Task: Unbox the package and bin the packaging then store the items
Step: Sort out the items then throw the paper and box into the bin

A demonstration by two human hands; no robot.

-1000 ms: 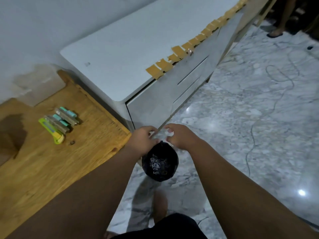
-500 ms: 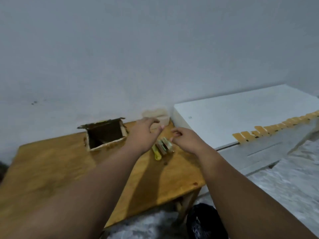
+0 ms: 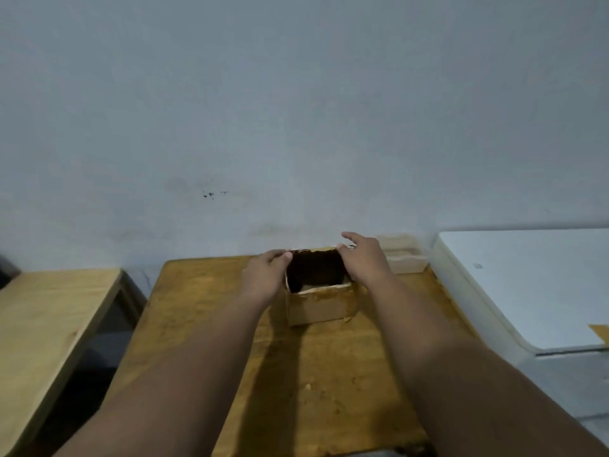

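Observation:
An open brown cardboard box [image 3: 321, 306] stands on the wooden table [image 3: 204, 311] near the wall, its inside dark. My left hand [image 3: 265, 278] is at the box's left rim, fingers curled over the edge. My right hand [image 3: 364, 262] lies over the right rim, thumb at the back corner and fingers stretched out apart. Both forearms reach in from the bottom of the view. I see no unpacked items; my right arm covers that part of the table.
A second, paler wooden table [image 3: 49, 324] stands to the left across a gap. A white cabinet [image 3: 527, 285] adjoins on the right, with a strip of tan tape [image 3: 599, 332] at its edge. A pale small container [image 3: 407, 258] sits by the wall.
The view rose from the black bin bag on the floor to the table. Both hands moved left, past the small cutters, onto the box. The cutters and bag are out of sight.

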